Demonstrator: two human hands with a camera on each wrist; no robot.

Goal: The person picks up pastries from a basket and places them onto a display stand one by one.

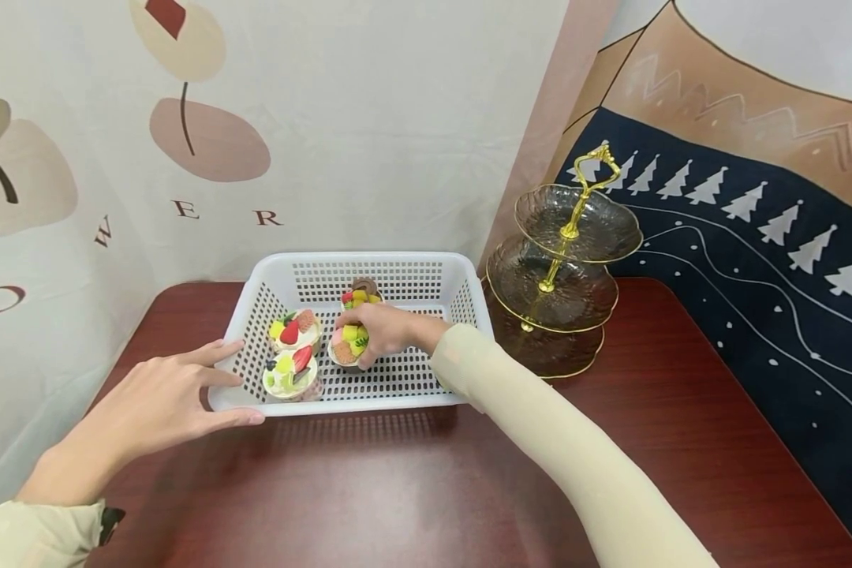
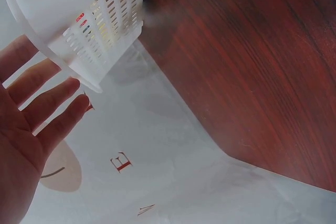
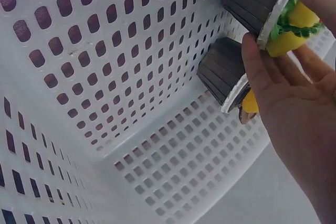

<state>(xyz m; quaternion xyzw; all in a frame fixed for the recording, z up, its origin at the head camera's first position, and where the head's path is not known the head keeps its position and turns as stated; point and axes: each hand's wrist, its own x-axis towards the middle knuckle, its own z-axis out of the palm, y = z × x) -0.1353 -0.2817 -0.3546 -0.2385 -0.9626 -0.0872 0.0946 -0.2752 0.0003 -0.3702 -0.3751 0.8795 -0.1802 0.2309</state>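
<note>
A white plastic basket [image 1: 390,402] with perforated walls stands on the table and holds several fruit-topped cupcakes. My right hand [image 1: 390,327] reaches inside and grips a cupcake [image 1: 344,351] topped with yellow and green pieces. Its dark pleated cup [image 3: 252,3] shows between the thumb and fingers in the right wrist view. Just behind it sits another cupcake [image 1: 362,292] with a brown swirl. Two more cupcakes, one pale green with red on top [image 1: 287,379] and one with a strawberry [image 1: 294,331], sit at the basket's left. My left hand [image 1: 159,398] touches the left rim, fingers extended.
A three-tier stand [image 1: 554,284] of dark clear plates with gold edges and a gold handle stands right of the basket. The reddish-brown table [image 1: 397,489] backs onto a printed cloth [image 1: 369,158].
</note>
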